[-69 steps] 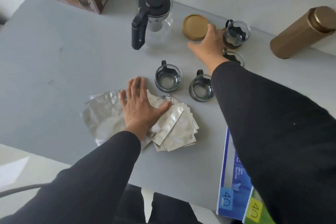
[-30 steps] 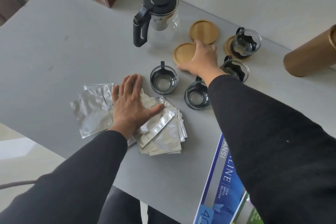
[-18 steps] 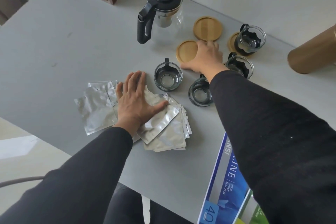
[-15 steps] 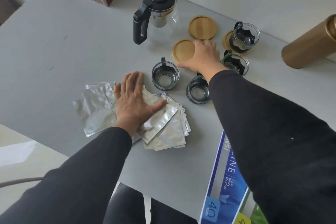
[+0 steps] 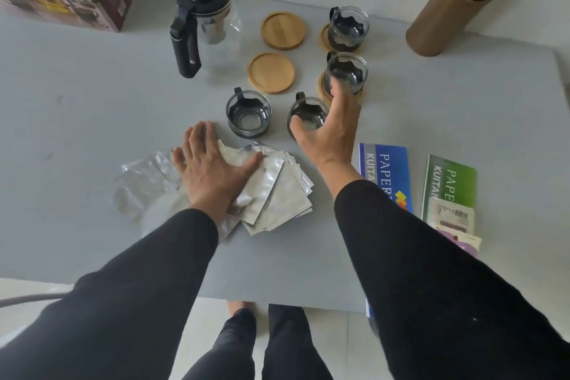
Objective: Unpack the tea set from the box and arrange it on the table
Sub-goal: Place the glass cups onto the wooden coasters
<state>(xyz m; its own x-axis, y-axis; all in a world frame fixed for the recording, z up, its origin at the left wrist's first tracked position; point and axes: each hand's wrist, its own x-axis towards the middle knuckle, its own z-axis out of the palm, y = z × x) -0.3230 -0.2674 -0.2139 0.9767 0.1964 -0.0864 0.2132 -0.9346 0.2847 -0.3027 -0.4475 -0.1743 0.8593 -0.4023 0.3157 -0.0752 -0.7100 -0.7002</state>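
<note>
Two glass cups [image 5: 248, 112] sit bare on the tabletop [image 5: 92, 95], two coasters [image 5: 271, 72] empty beside them. Right hand [image 5: 330, 129] spread, closing over nearer cup [image 5: 307, 116], nothing gripped. Left hand [image 5: 212, 170] flat on foil sachets [image 5: 277, 191]. Risk: slick glass slips, or wrist clips neighbouring cup [image 5: 347, 72].

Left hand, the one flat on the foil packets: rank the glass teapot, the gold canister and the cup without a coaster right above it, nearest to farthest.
From the left hand:
1. Cup without a coaster, just beyond the fingertips.
2. Glass teapot, farther back on the table.
3. Gold canister, far right corner.
</note>
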